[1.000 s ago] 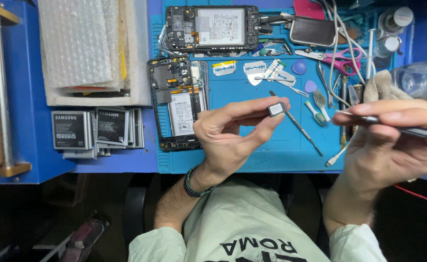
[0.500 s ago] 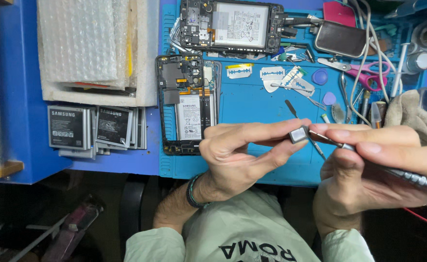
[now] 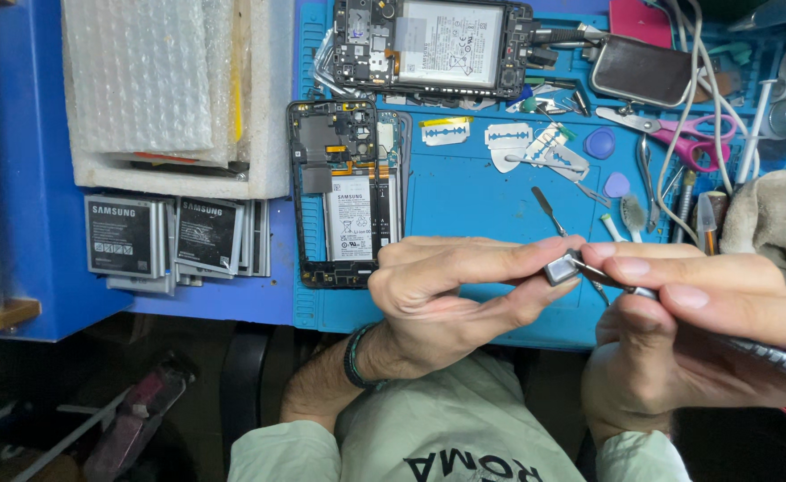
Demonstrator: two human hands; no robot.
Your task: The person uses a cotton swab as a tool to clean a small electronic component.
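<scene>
My left hand (image 3: 464, 295) pinches a small silver metal part (image 3: 560, 270) between thumb and forefinger, just above the blue work mat's (image 3: 464, 196) near edge. My right hand (image 3: 705, 330) grips a thin metal hand tool (image 3: 768, 353) like a pen, and its tip touches the silver part. Just left of my left hand an opened phone (image 3: 344, 192) lies on the mat, its back off and its battery showing. A second opened phone (image 3: 433, 45) rests at the mat's far edge.
Several loose phone batteries (image 3: 174, 236) are stacked at the left, below a white foam tray with bubble wrap (image 3: 157, 85). Razor blades (image 3: 504, 138), pink-handled scissors (image 3: 692, 138), a metal spudger (image 3: 549, 210), picks, cables and a cloth (image 3: 772, 214) crowd the mat's right side.
Both hands have drawn closer together and toward me, and the tool tip now meets the silver part. The view has shifted slightly, so the mat sits higher.
</scene>
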